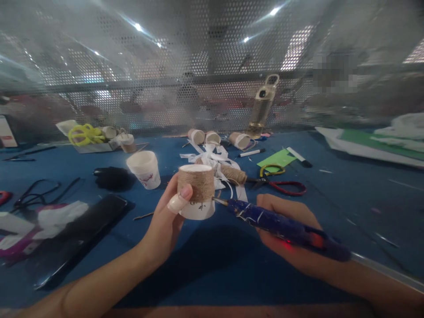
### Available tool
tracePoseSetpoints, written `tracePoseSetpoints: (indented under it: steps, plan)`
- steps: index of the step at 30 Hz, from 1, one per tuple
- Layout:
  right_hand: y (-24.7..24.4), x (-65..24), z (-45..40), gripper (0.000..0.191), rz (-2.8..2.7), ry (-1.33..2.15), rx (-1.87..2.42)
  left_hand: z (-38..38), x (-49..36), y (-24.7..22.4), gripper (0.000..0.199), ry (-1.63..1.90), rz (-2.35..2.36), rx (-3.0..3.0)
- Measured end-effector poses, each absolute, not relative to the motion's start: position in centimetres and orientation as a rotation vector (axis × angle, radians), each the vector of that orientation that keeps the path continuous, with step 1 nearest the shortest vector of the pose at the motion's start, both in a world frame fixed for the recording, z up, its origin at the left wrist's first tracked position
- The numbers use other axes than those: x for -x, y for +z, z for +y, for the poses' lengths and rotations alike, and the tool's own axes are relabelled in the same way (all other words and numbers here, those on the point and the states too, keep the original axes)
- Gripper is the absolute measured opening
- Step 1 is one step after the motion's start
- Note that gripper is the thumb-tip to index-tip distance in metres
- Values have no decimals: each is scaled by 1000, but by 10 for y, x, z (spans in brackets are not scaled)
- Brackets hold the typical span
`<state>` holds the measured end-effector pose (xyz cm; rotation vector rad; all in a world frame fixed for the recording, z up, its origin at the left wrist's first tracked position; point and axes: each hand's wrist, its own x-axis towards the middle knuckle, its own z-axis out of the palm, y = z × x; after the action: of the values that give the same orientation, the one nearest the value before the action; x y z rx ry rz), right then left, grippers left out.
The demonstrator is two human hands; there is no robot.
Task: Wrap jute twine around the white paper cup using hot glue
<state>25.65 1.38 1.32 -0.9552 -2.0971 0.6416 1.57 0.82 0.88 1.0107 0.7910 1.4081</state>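
A white paper cup [200, 211], its upper part wrapped in brown twine [202, 185], is in my left hand [172, 207]. The thumb, with a pale band round it, presses on the twine, and the other fingers are behind the cup. My right hand [288, 221] is wrapped round a dark blue glue gun [274, 223] with a red light on it. The metal tip of the gun is at the cup's right side, by the lower edge of the twine. Dark marks show on the cup's bare white band.
Beyond the cup lie a twine spool [233, 174], white ribbon [212, 154], red-and-yellow-handled scissors [288, 187] and several twine-wrapped cups. Stacked paper cups [144, 168] stand to the left, near a black pouch [82, 234]. A clear bottle [261, 108] stands by the mesh panel [159, 97].
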Motion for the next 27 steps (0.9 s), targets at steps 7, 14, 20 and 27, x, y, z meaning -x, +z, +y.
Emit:
tracePoseSetpoints:
  steps: [7,14,20,27]
  plan:
    - [9,-255,13,27,-2100,603,993,10,-16,7,42,1397,837,-1052]
    - [12,-254,15,25,-2100,551,1024,12,-16,6,45,1434,799,-1039]
    - [11,-253,15,25,-2112,534,1042,14,-16,7,40,1429,842,-1073]
    - [13,-254,13,24,-2118,573,1088,14,-16,7,40,1424,826,-1073]
